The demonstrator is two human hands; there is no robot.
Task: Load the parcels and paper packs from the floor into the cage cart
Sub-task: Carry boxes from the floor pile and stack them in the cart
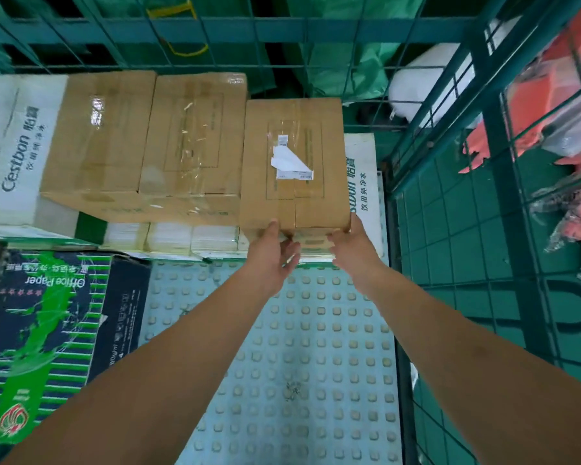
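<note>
Brown cardboard parcel (pixel 294 162) sits in the cage cart (pixel 443 95) atop white paper packs (pixel 168 236), beside two matching cartons (pixel 148 142). Left hand (pixel 272 253) and right hand (pixel 353 246) both grip its near edge, thumbs on top. An Office Paper box (pixel 51 330) stands at left.

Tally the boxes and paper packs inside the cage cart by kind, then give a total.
Plain brown cartons: 3, the last one held by the left hand and right hand
White Cestbon boxes: 2
Office Paper box: 1
White paper packs showing under the cartons: 3
Total: 9
</note>
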